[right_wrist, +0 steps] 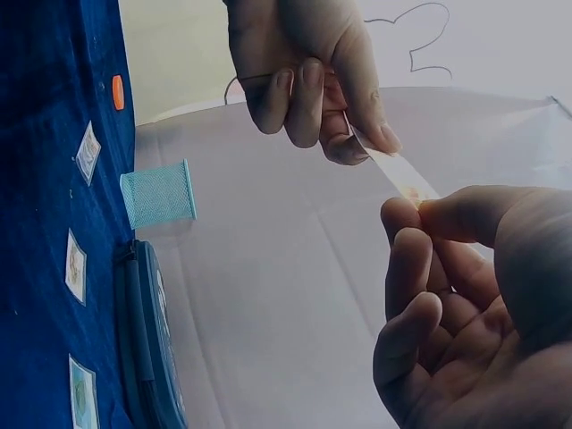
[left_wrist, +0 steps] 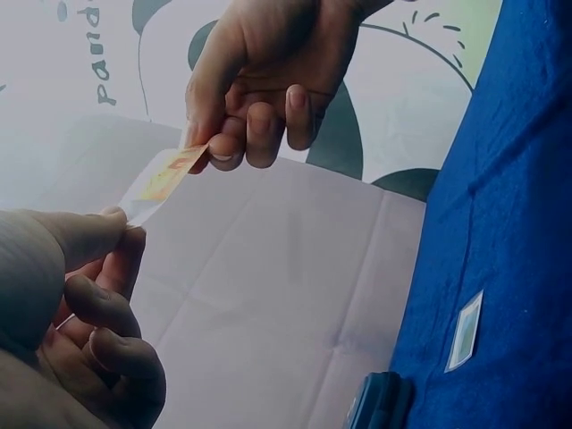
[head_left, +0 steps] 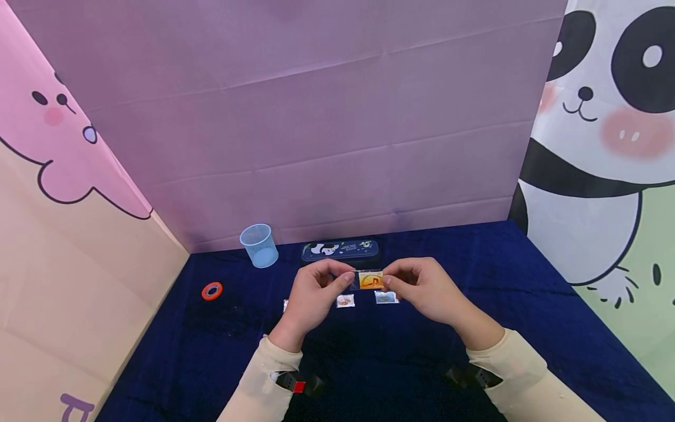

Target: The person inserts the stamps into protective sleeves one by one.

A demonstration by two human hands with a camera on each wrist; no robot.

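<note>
A small yellow picture stamp or card (head_left: 371,280) in a clear plastic sleeve (head_left: 355,281) is held up above the table between both hands. My left hand (head_left: 314,293) pinches the clear end of the sleeve between thumb and forefinger. At the opposite, yellow end, my right hand (head_left: 427,290) pinches the edge the same way. In the left wrist view the yellow piece (left_wrist: 168,179) stretches flat and slanted from one hand to the other. Beneath the hands lie several small picture cards, one near the middle (head_left: 345,300) and a bluish one (head_left: 387,297) by the right fingers; another is mostly hidden by the left hand.
Behind the hands lies a dark blue pencil case (head_left: 343,252) with a panda print. A light blue mesh cup (head_left: 258,246) stands to its left, by the back curtain. An orange-red ring (head_left: 212,291), like a tape roll, lies at left on the dark blue cloth (head_left: 174,363).
</note>
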